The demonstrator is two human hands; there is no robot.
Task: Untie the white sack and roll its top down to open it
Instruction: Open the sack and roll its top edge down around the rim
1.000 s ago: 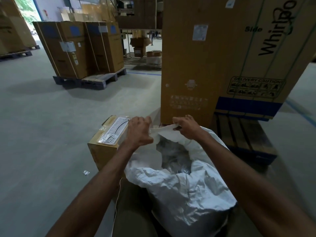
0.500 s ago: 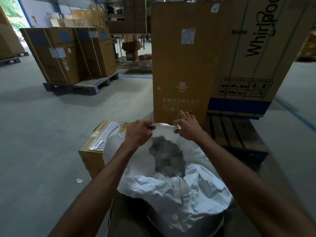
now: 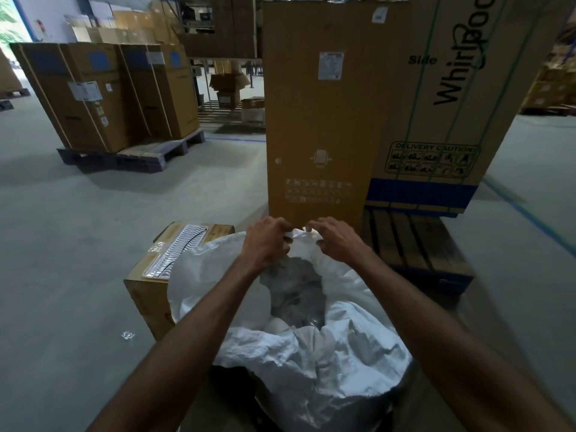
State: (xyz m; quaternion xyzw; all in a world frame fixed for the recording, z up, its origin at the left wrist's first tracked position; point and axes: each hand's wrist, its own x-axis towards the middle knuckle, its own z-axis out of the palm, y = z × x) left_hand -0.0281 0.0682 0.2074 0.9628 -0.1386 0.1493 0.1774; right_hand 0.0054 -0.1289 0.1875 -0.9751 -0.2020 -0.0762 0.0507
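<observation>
The white sack (image 3: 314, 353) stands on the floor right in front of me, its mouth open and its near side crumpled down. Grey contents (image 3: 296, 288) show inside the opening. My left hand (image 3: 268, 244) pinches the far rim of the sack. My right hand (image 3: 336, 241) grips the same far rim close beside it, a few centimetres to the right. Both hands hold the rim up above the opening. No tie or string shows on the sack.
A small cardboard box (image 3: 165, 269) with a plastic pack on top touches the sack's left side. A tall cardboard box (image 3: 324, 120) and a Whirlpool carton (image 3: 452, 104) on a wooden pallet (image 3: 414, 244) stand just behind. More palletised boxes (image 3: 106, 95) are at the far left.
My two hands have come closer together on the far rim and lifted it higher. The far side of the sack stands taller, and the opening looks narrower.
</observation>
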